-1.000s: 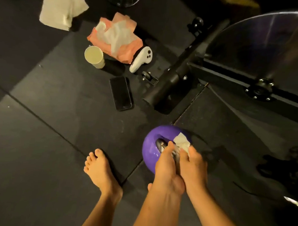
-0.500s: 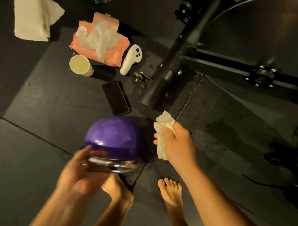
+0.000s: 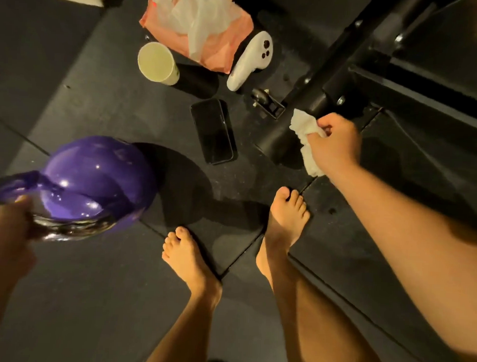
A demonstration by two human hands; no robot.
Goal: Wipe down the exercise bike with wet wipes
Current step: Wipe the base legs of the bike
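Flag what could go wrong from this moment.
The left hand grips the purple kettlebell, seemingly lifted; a slip could drop it onto the bare foot or phone. The right hand holds the wipe by the bike's base bar; wiping while loaded could unbalance the person.

**A home gym**

Dark rubber floor tiles [image 3: 90, 297] lie under the black frame of an exercise bike [image 3: 326, 75], with a purple kettlebell [image 3: 95, 180] near it. Bare feet [image 3: 190, 258], a phone [image 3: 213, 130] and a cup [image 3: 156, 62] on the floor point to a home.
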